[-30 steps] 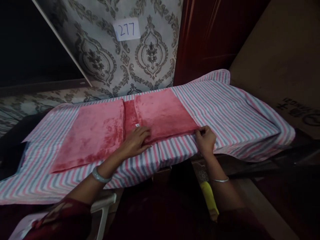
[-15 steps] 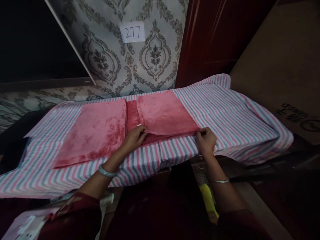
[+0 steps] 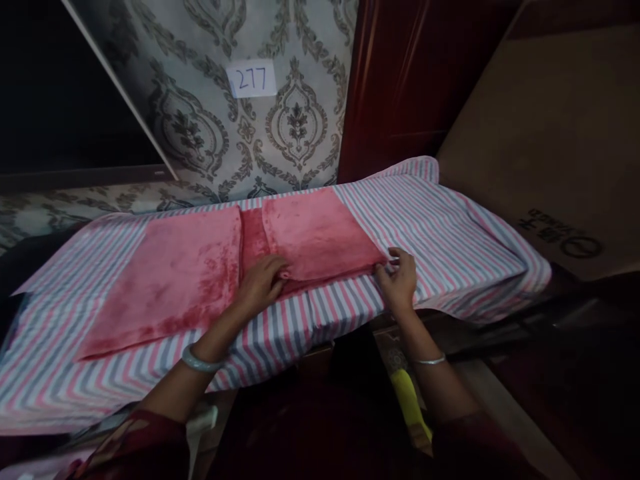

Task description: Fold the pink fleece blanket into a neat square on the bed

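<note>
A pink plush cloth (image 3: pixel 165 273) lies with both ends folded inward, a darker red strip showing between the two panels. My left hand (image 3: pixel 263 283) is at the near inner corner of the right panel (image 3: pixel 315 230), the corner between its thumb and curved fingers. At that panel's near right corner is my right hand (image 3: pixel 399 280); its thumb touches or nearly touches the edge, and the index finger is lifted apart from it. Beneath the cloth is a striped sheet (image 3: pixel 430 220) in pink, grey and white.
Behind stands a patterned wall with a paper marked 277 (image 3: pixel 253 79). A dark screen (image 3: pixel 65 93) is at the left, and a large cardboard box (image 3: pixel 555 147) at the right. Below my right forearm is a yellow object (image 3: pixel 411 403).
The view has shifted, so the cloth sits further left. My right hand's pinch on the corner has loosened, its fingers now apart. My left hand's fingers reach further over the cloth.
</note>
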Motion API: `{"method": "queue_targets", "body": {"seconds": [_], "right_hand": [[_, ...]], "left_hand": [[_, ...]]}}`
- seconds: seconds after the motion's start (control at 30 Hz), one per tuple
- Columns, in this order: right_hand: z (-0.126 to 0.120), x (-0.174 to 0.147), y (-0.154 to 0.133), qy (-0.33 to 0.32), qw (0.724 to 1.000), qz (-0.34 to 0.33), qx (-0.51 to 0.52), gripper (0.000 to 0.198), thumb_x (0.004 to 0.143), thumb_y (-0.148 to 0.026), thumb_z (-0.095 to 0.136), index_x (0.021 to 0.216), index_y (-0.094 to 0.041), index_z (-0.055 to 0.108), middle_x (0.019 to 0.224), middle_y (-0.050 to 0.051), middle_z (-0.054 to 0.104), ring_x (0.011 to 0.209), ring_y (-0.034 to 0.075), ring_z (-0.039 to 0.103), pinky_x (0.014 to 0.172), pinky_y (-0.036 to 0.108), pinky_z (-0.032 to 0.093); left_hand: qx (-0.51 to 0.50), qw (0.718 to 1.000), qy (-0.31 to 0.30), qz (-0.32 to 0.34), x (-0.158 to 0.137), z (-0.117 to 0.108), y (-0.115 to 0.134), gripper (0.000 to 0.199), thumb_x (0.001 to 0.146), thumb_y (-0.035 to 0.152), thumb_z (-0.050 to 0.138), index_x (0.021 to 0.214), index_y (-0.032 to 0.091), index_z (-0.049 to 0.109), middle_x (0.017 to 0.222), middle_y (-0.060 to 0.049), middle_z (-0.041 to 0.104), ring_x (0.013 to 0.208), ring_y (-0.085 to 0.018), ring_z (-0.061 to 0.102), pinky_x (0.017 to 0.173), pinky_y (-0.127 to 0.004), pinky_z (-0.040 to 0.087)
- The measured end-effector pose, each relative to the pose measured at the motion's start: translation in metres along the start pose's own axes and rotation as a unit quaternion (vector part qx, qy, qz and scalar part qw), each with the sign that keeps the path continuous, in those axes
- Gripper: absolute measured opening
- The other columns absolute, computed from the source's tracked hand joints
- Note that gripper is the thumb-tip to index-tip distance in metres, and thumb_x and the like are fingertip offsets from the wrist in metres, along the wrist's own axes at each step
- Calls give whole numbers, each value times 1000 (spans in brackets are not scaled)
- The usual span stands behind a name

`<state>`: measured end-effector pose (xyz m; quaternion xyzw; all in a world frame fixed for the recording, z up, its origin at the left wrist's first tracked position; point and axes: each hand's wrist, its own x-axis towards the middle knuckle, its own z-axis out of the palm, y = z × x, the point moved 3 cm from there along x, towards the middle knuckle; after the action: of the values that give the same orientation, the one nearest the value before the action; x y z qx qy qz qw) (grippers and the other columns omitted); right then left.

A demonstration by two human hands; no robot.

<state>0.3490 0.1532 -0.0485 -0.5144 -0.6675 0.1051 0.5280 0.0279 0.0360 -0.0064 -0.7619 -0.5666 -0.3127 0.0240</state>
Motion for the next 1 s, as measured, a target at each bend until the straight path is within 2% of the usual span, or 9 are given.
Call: {"method": "queue_targets", "body": {"seconds": [0.1,0.23,0.37,0.47,0.57,0.67,0.73,0.83,1.0], "right_hand": [[0,6,-7,-34,997,-72,6,35,86,-38,53,112,-20,69,113,12,64,106,28,59,97,45,48],[1,18,-7,-90,994,-54,21,26,89,-29,50,95,-21,74,98,9,67,91,25,63,86,40,52],[-2,27,-7,-135,988,-79,-20,31,87,-25,55,110,-22,74,105,9,67,88,24,64,80,37,54],[-4,28,-9,-161,976,-128,-71,41,81,-25,63,121,-23,72,117,10,65,96,26,64,82,37,54],[-4,28,-10,-180,969,-136,-97,38,84,-24,59,118,-25,74,116,9,64,92,24,64,77,35,52],[-3,31,-12,-151,979,-102,-89,30,89,-24,52,107,-23,77,102,8,64,82,22,62,71,34,49],[-3,34,-14,-97,990,-85,-57,28,92,-26,50,103,-21,76,94,8,62,82,22,60,73,34,49],[-1,32,-15,-31,997,-66,-20,26,93,-27,48,100,-20,72,94,8,60,80,22,58,76,35,49],[7,22,-3,-56,997,-22,-54,10,86,-25,52,87,-21,61,89,5,59,71,19,53,71,33,45]], "left_hand": [[-9,1000,5,9,5,2,-1,24,90,21,52,107,22,69,116,-10,71,111,-25,67,99,-43,55],[-51,997,46,-29,18,-3,-1,22,94,28,49,98,21,70,101,-8,75,97,-22,70,88,-37,57],[-76,990,76,-93,33,-12,4,24,93,32,50,99,21,70,93,-4,76,81,-19,69,73,-30,56],[-83,985,118,-91,39,-18,10,24,94,32,50,98,20,70,96,-4,76,83,-18,69,77,-29,55],[-87,984,127,-87,41,-18,14,23,94,32,49,100,20,69,95,-4,76,84,-17,70,78,-29,56],[-89,984,117,-100,43,-19,17,22,95,30,48,101,21,67,92,-3,76,80,-18,71,76,-30,57],[-71,985,133,-85,44,-21,19,22,96,29,47,103,22,67,106,-5,77,98,-21,72,89,-34,58],[-41,988,140,-49,38,-19,17,25,96,28,45,105,23,67,129,-8,71,125,-23,63,109,-43,50],[-52,998,15,-11,12,8,-4,23,91,24,47,98,24,69,113,-8,77,107,-24,73,96,-44,60]]}}
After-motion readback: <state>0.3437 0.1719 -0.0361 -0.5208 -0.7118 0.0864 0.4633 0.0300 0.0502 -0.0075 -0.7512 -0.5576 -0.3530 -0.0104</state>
